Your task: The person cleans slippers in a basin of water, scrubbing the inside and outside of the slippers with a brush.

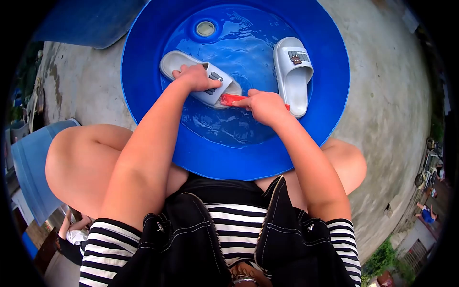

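Note:
A white slide sandal lies tilted in the blue basin, its strap under my left hand. The fingers of that hand are closed over the strap, thumb pointing right. My right hand is wrapped around a red-handled brush, whose head meets the open end of this sandal. Most of the brush handle is hidden by the hand, and the bristles barely show. A second white slide sandal, with a brown bear on its strap, leans against the right inner wall of the basin.
Shallow water covers the basin floor, where a round pale plug sits near the far side. A light blue tub stands at left and a larger blue container at upper left. Concrete ground surrounds the basin.

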Demonstrator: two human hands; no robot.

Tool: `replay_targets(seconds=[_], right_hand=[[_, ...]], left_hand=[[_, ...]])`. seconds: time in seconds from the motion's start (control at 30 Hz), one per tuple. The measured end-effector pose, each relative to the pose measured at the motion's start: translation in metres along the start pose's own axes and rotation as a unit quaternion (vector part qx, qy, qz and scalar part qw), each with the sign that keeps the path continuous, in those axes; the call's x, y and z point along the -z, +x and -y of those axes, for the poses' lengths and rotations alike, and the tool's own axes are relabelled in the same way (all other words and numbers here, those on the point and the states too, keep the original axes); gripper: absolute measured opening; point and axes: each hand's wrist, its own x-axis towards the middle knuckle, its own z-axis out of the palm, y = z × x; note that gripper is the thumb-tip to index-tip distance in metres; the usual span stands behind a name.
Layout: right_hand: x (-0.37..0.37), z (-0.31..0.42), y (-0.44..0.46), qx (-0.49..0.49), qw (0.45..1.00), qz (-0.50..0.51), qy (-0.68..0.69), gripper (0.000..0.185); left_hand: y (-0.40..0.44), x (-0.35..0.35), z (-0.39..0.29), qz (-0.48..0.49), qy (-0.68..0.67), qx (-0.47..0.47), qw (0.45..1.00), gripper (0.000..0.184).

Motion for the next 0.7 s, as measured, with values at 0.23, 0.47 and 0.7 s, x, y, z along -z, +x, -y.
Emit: replay_targets(seconds=[0.23,0.47,0.7], right_hand=[[-0.043,0.01,0.017,0.029,0.991,-0.107,0.077,0.047],[0.001,-0.03,0.016,-0.06,0.991,0.062,0.1,0.05],[-0.041,0.014,0.032,0.021,0.987,-0.087,0.135,0.053]], left_hand=[[-0.002,0.002,-0.002,0.001,0.007,0.006,1.0,0.094],[-0.002,0.004,0.001,0.003,-0.008,-0.01,1.0,0.094],[0.002,0.001,-0.001,0.012,0.012,-0.003,1.0,0.094]])
